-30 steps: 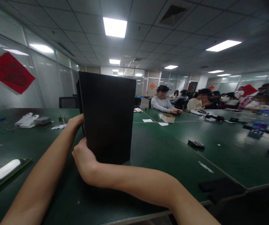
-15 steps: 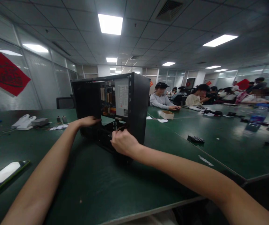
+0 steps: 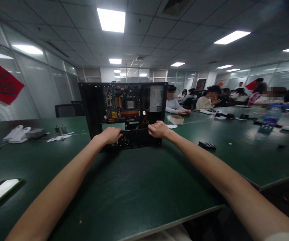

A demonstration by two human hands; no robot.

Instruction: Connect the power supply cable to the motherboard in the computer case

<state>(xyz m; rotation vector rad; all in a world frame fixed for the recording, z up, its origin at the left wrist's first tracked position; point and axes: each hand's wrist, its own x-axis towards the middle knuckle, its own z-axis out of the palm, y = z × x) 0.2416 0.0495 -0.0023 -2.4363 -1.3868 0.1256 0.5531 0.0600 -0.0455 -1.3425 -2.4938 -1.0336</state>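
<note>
A black computer case [image 3: 134,140] stands on its edge on the green table, its open side facing me. Inside it show a motherboard [image 3: 124,100] with slots and a square chip, and a silver power supply [image 3: 156,98] at the upper right. Thin cables [image 3: 142,124] hang below the power supply. My left hand [image 3: 110,135] is closed over the frame of the case near its lower left. At the lower right, my right hand [image 3: 157,129] grips the same frame with curled fingers. The fingertips of both hands are partly hidden.
A phone-like slab [image 3: 1,194] lies at the left on the green table [image 3: 124,187]. Farther back are a white plastic bag [image 3: 17,134] and a grey box [image 3: 36,133]. A small open box [image 3: 176,119] and a black part [image 3: 207,145] lie rightward. People [image 3: 177,102] sit beyond.
The case has turned so its open side faces me squarely, showing the motherboard. My right hand has moved right and up with the frame, my left hand rightward. The camera view has shifted slightly.
</note>
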